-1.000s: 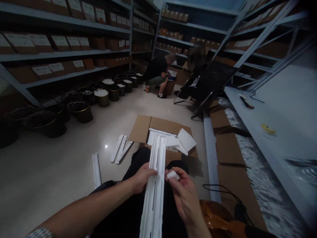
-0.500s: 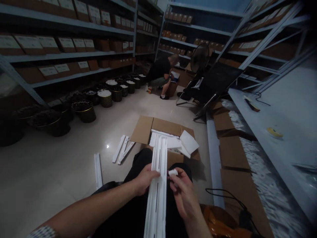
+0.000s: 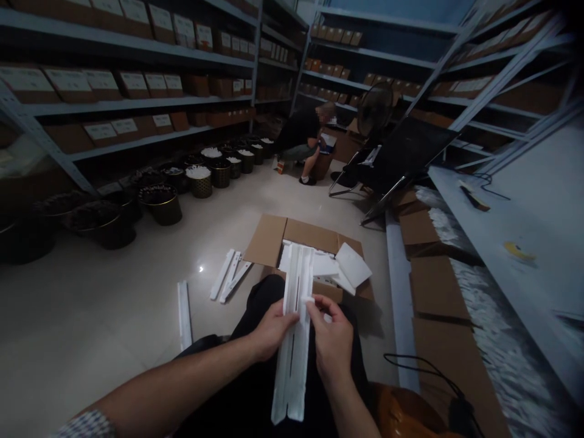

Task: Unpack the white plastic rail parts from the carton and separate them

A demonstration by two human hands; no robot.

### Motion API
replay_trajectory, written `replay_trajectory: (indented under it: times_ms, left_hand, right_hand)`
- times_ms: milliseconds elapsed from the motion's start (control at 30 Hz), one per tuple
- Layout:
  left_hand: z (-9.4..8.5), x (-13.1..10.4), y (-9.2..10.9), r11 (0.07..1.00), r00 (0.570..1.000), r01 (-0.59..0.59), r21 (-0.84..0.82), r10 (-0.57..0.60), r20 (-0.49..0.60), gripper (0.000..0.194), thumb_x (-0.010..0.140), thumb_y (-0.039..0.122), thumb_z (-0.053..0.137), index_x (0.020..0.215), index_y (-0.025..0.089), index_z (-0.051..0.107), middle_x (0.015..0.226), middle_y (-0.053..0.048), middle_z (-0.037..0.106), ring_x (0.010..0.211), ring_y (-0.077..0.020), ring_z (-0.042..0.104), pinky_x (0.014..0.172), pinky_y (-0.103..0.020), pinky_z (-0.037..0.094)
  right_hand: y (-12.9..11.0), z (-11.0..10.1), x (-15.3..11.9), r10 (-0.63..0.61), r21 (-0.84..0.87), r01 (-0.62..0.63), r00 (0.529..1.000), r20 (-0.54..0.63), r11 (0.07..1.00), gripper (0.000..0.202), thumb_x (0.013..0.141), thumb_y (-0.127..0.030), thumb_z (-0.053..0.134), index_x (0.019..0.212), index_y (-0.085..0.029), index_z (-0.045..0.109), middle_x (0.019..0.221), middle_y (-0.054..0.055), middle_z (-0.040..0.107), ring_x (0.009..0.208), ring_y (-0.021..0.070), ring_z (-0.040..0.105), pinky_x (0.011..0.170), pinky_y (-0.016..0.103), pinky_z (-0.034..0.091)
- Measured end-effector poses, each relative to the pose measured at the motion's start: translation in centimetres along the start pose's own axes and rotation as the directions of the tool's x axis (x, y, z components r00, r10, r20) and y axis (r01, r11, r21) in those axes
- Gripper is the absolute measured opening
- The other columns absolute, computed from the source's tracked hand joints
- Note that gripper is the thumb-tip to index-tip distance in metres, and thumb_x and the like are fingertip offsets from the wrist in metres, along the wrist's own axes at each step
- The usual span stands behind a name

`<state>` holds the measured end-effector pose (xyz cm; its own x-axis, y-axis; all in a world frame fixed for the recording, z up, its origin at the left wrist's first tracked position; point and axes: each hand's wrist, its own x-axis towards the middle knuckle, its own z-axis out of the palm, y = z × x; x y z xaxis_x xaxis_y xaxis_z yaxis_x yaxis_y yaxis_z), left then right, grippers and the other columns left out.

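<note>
My left hand [image 3: 272,333] is closed around the left side of a long white slotted strip [image 3: 292,359], its thumb lying across the middle. The strip slants up over my lap, its far end above an open cardboard box [image 3: 264,238]. My right hand [image 3: 334,340] is at the strip's right edge, thumb and fingers pinching a small white piece [image 3: 310,299] against it. Another bit of white shows beneath the right fingers; whether it belongs to the same piece I cannot tell. Inside the box lie white panels [image 3: 353,267].
Loose white strips [image 3: 222,275] lie on the floor at left, with one more strip [image 3: 184,315] nearer. Black bins [image 3: 159,204] line the left shelves. A person [image 3: 303,140] crouches at the back near a folding chair [image 3: 417,152]. Boxes of white parts [image 3: 440,286] stand right, beside a table [image 3: 493,243].
My right hand has brought the small white piece up to the strip's right edge. The strip's near end has come into view, and the camera has turned slightly left.
</note>
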<state>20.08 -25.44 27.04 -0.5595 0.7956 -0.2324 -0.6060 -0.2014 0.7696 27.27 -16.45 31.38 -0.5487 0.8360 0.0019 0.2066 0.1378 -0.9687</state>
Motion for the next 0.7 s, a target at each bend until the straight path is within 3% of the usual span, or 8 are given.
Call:
replay_trajectory:
  times_ms: [300,433,700]
  left_hand:
    - [0.1,0.0,0.0,0.999,0.999,-0.041,0.031,0.041,-0.004,0.036,0.070,0.025,0.067,0.103,0.011,0.062,0.089,-0.008,0.067,0.084,-0.0205,0.059,0.080,-0.031,0.044]
    - [0.1,-0.1,0.2,0.996,0.998,-0.027,0.082,0.032,-0.057,0.039,0.071,0.033,0.069,0.102,0.011,0.063,0.090,-0.008,0.067,0.085,-0.0211,0.059,0.079,-0.031,0.044]
    - [0.1,0.0,0.2,0.980,0.996,-0.073,0.187,0.079,-0.030,0.042,0.079,0.045,0.060,0.102,0.010,0.064,0.090,-0.009,0.066,0.085,-0.0207,0.058,0.076,-0.030,0.044]
  right_hand:
    - [0.4,0.7,-0.3,-0.014,-0.122,0.006,0.998,-0.064,0.993,0.033,0.073,-0.044,0.064,0.090,-0.016,0.066,0.082,0.005,0.068,0.072,0.0184,0.061,0.069,0.027,0.044]
    - [0.6,0.8,-0.3,-0.027,-0.172,0.012,0.996,-0.090,0.985,0.033,0.073,-0.045,0.063,0.088,-0.016,0.066,0.082,0.006,0.068,0.071,0.0184,0.060,0.068,0.027,0.044]
    - [1.4,0.8,-0.2,-0.022,-0.143,0.008,0.995,-0.098,0.990,0.031,0.074,-0.046,0.064,0.086,-0.017,0.066,0.080,0.005,0.067,0.070,0.0177,0.059,0.069,0.027,0.043]
